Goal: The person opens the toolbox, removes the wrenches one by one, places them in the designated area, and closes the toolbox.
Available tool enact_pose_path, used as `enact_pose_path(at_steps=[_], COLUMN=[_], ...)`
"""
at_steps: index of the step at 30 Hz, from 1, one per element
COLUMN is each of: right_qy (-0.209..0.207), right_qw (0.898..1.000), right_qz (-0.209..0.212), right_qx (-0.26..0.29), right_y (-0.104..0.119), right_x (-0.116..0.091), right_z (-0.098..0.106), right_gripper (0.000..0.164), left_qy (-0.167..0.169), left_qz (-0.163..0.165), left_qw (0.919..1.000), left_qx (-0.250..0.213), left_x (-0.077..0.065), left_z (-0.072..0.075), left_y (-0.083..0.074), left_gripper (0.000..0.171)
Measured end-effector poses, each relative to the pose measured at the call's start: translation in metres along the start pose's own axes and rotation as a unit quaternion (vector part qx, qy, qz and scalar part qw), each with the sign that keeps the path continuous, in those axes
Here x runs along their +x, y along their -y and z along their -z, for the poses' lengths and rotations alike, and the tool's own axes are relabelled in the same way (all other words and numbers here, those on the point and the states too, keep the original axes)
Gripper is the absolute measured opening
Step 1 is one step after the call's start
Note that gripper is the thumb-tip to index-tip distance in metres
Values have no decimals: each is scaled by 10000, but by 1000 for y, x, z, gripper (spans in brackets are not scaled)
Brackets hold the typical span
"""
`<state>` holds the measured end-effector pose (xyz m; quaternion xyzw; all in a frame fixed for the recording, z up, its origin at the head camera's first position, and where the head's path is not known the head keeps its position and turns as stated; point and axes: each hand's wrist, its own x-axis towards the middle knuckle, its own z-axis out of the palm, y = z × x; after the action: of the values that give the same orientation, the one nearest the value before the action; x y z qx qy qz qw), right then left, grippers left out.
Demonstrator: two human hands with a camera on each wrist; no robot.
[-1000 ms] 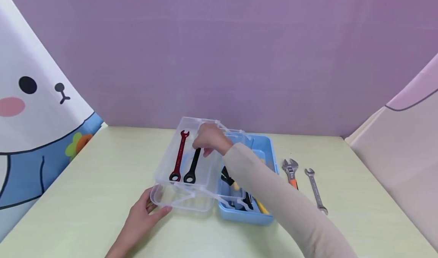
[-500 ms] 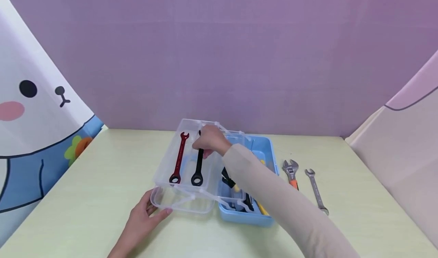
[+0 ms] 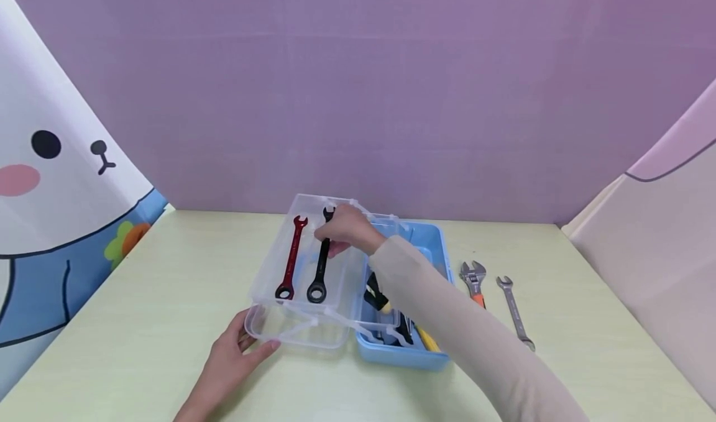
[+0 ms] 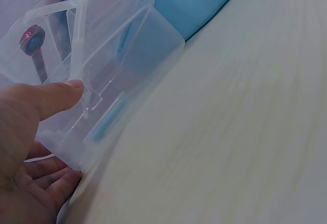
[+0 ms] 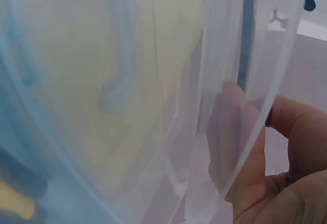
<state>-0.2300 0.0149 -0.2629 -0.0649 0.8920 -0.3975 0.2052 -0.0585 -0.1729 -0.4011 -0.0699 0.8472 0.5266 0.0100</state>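
In the head view my right hand (image 3: 348,228) pinches a black ratcheting combination wrench (image 3: 321,266) near its open end, over a clear plastic tray (image 3: 302,273). The wrench's ring end points toward me. Beside it in the tray lies a red combination wrench (image 3: 291,257). At the near left corner my left hand (image 3: 226,365) holds the clear lower section (image 3: 330,339) beneath the tray. In the left wrist view its thumb (image 4: 61,96) lies over the clear plastic and the other fingers curl below. Clear walls partly cover the right fingers (image 5: 225,137) in the right wrist view.
A blue toolbox base (image 3: 403,358) adjoins the clear tray on its right and contains several tools, including one with a yellow handle (image 3: 427,338). To its right on the table lie an adjustable wrench (image 3: 473,276) and a silver wrench (image 3: 516,313).
The black wrench's ring end swings right, then slightly back left, while my right hand keeps its grip. More of the open end now shows. The left hand stays at the corner.
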Motion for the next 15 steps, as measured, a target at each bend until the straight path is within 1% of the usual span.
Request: enact_pose_path(at_steps=[2, 7, 9, 11, 15], right_qy=[28, 123, 126, 116, 157], right_qw=[9999, 9981, 9976, 9977, 9971], right_qz=[17, -11, -25, -29, -60], right_qx=[121, 599, 682, 673, 743], right_y=[0, -1, -2, -2, -2], right_x=[-1, 0, 1, 2, 4], right_z=[0, 0, 0, 1, 1], right_gripper=[24, 8, 4, 6, 17], left_qy=[-10, -31, -39, -39, -35], left_qz=[-10, -36, -42, -53, -50], left_qw=[10000, 10000, 9999, 9999, 9999], left_qx=[-24, -81, -96, -90, -91], left_x=[0, -1, -1, 0, 0], left_z=[0, 1, 2, 2, 2], left_y=[0, 1, 0, 0, 1], left_gripper=[76, 75, 75, 75, 75])
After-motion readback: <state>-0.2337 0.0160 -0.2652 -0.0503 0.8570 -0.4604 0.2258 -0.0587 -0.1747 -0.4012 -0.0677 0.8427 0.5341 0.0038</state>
